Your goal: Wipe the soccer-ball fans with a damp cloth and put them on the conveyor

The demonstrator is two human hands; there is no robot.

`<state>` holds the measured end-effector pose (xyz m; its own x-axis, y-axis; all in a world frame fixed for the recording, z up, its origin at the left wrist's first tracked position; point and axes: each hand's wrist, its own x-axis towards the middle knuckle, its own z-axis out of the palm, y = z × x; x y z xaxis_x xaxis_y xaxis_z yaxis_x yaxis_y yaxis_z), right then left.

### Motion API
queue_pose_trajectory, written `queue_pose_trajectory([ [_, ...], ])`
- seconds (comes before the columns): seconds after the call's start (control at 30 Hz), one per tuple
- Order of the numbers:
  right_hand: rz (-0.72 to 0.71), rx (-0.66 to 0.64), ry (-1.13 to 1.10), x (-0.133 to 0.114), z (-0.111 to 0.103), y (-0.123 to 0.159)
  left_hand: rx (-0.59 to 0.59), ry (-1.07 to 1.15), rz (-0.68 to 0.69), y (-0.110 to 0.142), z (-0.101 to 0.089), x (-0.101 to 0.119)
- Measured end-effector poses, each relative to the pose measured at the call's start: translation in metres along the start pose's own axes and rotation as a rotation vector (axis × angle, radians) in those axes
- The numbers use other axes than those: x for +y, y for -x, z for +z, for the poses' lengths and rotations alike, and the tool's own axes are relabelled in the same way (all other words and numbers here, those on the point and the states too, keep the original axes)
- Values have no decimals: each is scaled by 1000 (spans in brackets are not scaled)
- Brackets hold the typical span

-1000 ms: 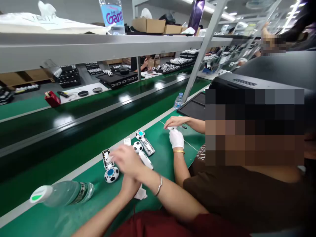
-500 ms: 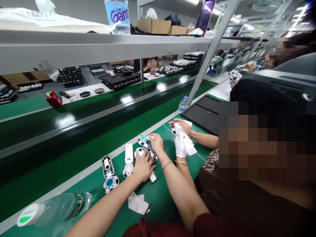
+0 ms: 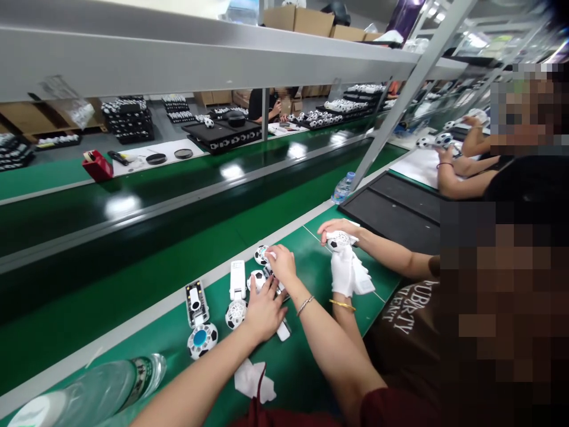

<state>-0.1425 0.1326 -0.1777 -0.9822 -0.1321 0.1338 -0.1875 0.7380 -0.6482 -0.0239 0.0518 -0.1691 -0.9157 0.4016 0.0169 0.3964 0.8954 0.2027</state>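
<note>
Unit point(image 3: 268, 271), one: partly beneath left hand point(image 3: 265, 308), fingers spread; ball end point(image 3: 260, 255) at right hand point(image 3: 283, 264) fingertips, bent, grip unclear.

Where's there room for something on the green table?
The green table looks bare between the bottle and the blue-circled ball nearest it, and between the right hand and the neighbour's gloved hand. It's crowded around the left hand, where other balls and white cases sit close.
</note>
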Motion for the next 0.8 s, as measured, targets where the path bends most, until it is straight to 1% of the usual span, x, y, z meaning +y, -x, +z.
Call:
queue_pose_trajectory([
  [0.1,19,18,30,-1,-1,-1,4,9,3,0,0,0],
  [0.3,-17,11,42,1,2,1,1,10,-2,0,-2,0],
  [0.4,13,49,35,3,2,-4,-23,10,3,0,-2,0],
  [0.57,70,143,-17,11,-8,-11,-23,5,-7,2,1,-1],
  [0.67,30,147,-55,12,-9,-3,-26,6,-4,2,0,-1],
  [0.8,-74,71,-74,8,-1,9,-14,0,0,1,-3,0],
])
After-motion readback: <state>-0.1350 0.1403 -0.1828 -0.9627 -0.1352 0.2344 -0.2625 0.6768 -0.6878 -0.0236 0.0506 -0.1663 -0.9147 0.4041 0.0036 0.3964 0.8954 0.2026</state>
